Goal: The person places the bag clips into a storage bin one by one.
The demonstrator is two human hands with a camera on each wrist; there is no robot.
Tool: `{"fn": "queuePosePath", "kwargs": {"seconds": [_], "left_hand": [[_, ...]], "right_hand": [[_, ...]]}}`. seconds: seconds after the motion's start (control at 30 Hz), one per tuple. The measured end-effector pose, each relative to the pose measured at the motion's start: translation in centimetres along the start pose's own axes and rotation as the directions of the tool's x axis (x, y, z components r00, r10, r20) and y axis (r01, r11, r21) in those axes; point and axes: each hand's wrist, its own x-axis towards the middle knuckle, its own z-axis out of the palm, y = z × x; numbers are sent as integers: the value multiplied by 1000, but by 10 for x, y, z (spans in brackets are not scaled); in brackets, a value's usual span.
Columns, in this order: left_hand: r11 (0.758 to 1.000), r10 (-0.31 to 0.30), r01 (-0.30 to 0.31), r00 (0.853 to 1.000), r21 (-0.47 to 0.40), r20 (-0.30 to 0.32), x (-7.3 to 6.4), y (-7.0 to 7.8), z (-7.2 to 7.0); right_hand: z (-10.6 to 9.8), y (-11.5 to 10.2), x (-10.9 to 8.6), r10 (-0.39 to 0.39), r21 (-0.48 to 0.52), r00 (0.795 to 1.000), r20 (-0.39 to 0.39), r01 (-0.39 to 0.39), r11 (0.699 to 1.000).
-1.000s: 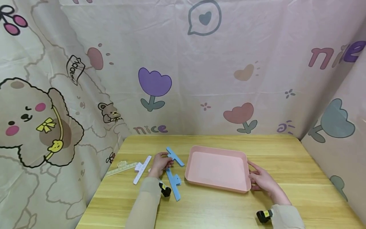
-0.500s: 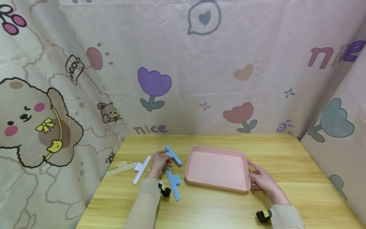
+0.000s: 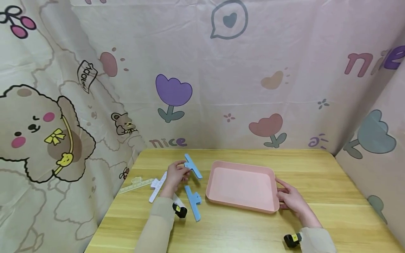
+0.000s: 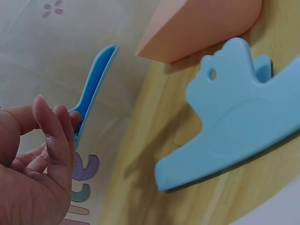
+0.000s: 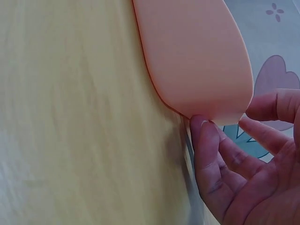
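Note:
My left hand [image 3: 177, 175] pinches a light blue bag clip [image 3: 193, 167] at its handle tab, raised above the table at the left of the pink tray [image 3: 242, 207]. In the left wrist view this held clip [image 4: 96, 79] shows edge-on against the backdrop curtain. A second blue clip [image 3: 193, 203] lies on the table, close below the left hand; it looms large in the left wrist view. My right hand [image 3: 291, 198] holds the tray's right end, its fingertips spread along the outer wall between base and rim, as the right wrist view shows.
A purple-white clip [image 3: 157, 188] and a pale yellow-green clip [image 3: 136, 185] lie at the left of the table. Another white clip [image 3: 179, 201] is partly covered by the left wrist. A patterned curtain [image 3: 202, 70] stands behind the wooden table [image 3: 240, 232].
My left hand has lifted the blue clip away from the table, up and towards the back. The right hand and the tray stay where they were.

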Motion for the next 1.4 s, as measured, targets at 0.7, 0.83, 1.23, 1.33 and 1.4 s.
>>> {"fn": "queuePosePath", "kwargs": {"seconds": [0.7, 0.83, 1.23, 1.33, 1.4], "left_hand": [[997, 19, -26, 995, 78, 97, -25, 18, 19], [995, 19, -32, 990, 91, 140, -29, 22, 30], [994, 8, -41, 953, 102, 302, -36, 13, 79], [995, 19, -47, 948, 82, 316, -38, 11, 94], [996, 26, -54, 946, 76, 324, -40, 8, 103]], "right_hand": [[-10, 22, 15, 51, 79, 998, 27, -53, 995], [-9, 13, 8, 44, 58, 998, 44, -46, 997], [-6, 5, 1, 24, 27, 998, 52, -25, 999], [-6, 8, 2, 18, 37, 998, 58, -20, 999], [-7, 9, 3, 12, 40, 998, 60, -14, 999]]}}
